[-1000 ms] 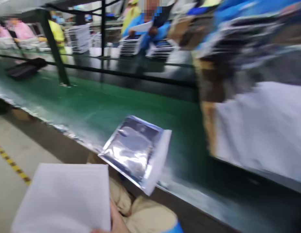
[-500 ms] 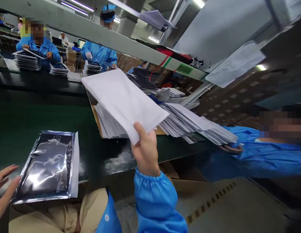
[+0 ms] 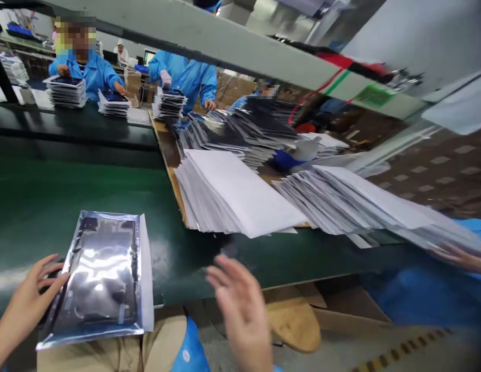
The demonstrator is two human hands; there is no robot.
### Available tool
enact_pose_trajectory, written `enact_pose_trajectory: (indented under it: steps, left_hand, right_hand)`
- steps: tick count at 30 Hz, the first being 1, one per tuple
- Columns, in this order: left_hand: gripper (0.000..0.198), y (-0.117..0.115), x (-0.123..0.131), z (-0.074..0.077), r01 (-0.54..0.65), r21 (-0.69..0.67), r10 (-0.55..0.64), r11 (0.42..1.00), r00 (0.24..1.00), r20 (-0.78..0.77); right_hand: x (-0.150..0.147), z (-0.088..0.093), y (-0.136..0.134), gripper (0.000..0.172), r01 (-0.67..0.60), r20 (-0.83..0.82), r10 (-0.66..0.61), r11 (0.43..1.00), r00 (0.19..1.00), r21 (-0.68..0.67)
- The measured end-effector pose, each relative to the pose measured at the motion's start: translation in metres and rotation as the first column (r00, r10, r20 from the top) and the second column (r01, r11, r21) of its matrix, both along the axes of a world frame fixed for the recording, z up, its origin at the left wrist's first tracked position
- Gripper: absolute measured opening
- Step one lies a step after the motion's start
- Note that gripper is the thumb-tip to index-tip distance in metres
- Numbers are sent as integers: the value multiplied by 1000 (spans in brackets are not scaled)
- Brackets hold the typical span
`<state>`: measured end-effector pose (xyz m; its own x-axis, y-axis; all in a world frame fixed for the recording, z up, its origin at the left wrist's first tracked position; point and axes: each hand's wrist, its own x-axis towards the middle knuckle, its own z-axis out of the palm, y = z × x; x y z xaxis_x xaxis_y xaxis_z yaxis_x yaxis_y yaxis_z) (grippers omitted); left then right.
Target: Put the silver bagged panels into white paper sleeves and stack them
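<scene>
A silver foil bag [image 3: 101, 274] with a white sheet under its right side lies on the near edge of the green belt [image 3: 70, 191]. My left hand [image 3: 29, 297] is open, its fingertips touching the bag's left edge. My right hand [image 3: 240, 305] is open and empty, fingers spread, blurred by motion, hovering over the belt's near edge just below a fanned stack of white sheets [image 3: 236, 194].
A second fanned pile of sheets [image 3: 352, 201] and dark bags [image 3: 240, 134] lie to the right and behind. A co-worker in a blue sleeve [image 3: 426, 289] reaches in at the right. Other people in blue coats [image 3: 186, 77] work at stacks across the belt.
My right hand has let go of the white sheet, which now lies on the stack, and has dropped toward me. My left hand has moved onto the bag's edge.
</scene>
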<state>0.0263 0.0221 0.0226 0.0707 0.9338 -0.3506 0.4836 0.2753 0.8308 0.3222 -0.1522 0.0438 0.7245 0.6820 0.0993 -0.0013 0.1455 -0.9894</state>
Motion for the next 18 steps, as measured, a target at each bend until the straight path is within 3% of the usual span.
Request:
enact_pose_trajectory:
  steps: [1,3,5,9,14,16,18]
  left_hand:
    - [100,0,3,2,4,-44,-2,999,999,52]
    - [95,-2,8,2,49,-134,-29,990,989,145]
    - [79,-5,12,3,122,-176,-84,977,974,209]
    - [57,-16,26,10,173,-220,-103,960,950,296]
    - [63,-34,42,16,47,-262,84,964,881,466]
    - [66,-38,39,16,10,-287,143,958,849,509]
    - [68,-41,34,18,-49,-322,218,945,830,514]
  right_hand:
    - [-15,-18,-2,39,-186,16,188,978,982,-93]
    - [-41,-49,1,40,-432,24,455,860,890,-271]
    - [-58,-67,7,45,-500,70,560,782,825,-372]
    - [-66,-72,19,46,-426,106,493,826,864,-368]
    - [-60,-64,34,49,-330,-27,340,884,940,-330]
    - [-60,-59,40,57,-384,-171,348,884,922,-269]
    - [-65,-54,41,53,-496,-334,419,846,845,-195]
